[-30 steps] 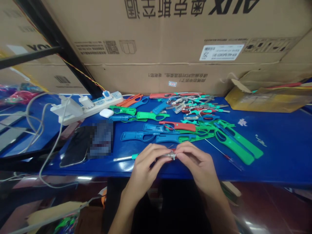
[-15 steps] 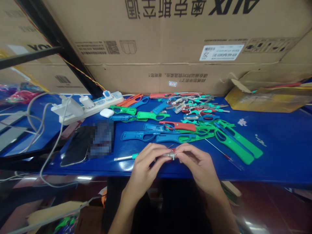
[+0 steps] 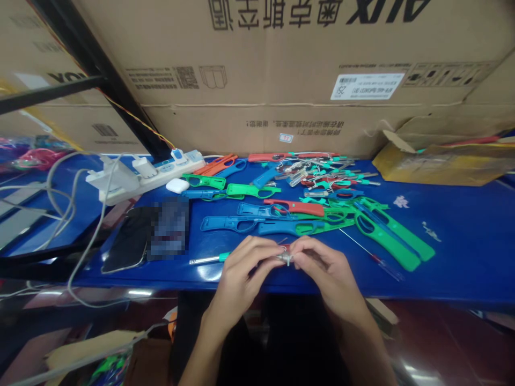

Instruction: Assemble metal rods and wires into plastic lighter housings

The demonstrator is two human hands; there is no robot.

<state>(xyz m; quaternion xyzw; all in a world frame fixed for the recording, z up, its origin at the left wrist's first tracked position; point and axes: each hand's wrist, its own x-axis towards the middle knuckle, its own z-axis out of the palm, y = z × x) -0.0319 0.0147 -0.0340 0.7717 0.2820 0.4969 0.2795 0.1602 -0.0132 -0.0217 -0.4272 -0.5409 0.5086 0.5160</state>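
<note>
Close together at the table's front edge, both hands are closed on one small lighter part [image 3: 285,258] with a silvery end and a thin white wire. My left hand [image 3: 243,268] grips its left side between thumb and fingers. From the right, my right hand [image 3: 328,271] pinches the tip; its fingers hide what they touch there. A metal lighter tube [image 3: 205,261] with a green collar runs out from behind the left hand. Behind the fingertips shows a bit of red plastic, mostly covered. Blue lighter shells [image 3: 289,228] and a red shell [image 3: 295,207] lie just beyond.
Green shells [image 3: 396,241] and a thin screwdriver [image 3: 382,262] lie to the right. Lighter innards [image 3: 322,174] are piled at the back. Leftward are a phone [image 3: 125,241], a power strip [image 3: 161,177] and loose cables. A big carton [image 3: 241,86] walls off the back; a yellow-taped box [image 3: 434,163] stands right.
Both hands keep their hold on the small part, with barely any finger movement. The whole view has shifted very slightly.
</note>
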